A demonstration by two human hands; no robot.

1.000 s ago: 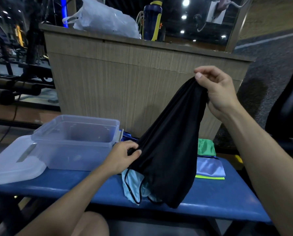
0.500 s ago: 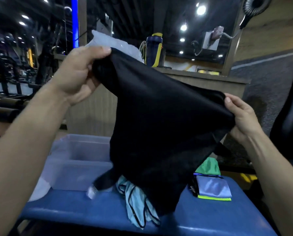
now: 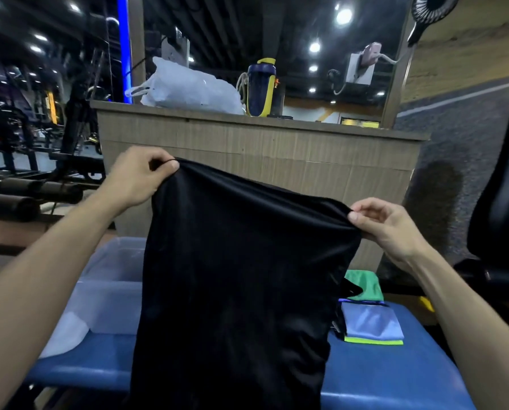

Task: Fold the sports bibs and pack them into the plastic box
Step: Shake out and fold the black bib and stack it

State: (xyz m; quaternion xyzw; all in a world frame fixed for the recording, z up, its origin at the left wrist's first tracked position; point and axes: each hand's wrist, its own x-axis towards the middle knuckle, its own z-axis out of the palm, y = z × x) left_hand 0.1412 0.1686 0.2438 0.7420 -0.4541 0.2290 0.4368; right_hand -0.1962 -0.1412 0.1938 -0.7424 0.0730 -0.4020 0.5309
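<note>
One camera only, worn on my head, looking forward and slightly down from close range. My left hand (image 3: pixel 140 176) and right hand (image 3: pixel 386 229) fill the middle; the bench (image 3: pixel 395 377) sits low, the counter (image 3: pixel 262 149) straight ahead.

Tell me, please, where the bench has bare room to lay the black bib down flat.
Bare blue bench shows in front of the folded bibs, toward the near right edge. The far side is crowded: plastic box left, folded bibs right. The black bib hides the middle.
</note>
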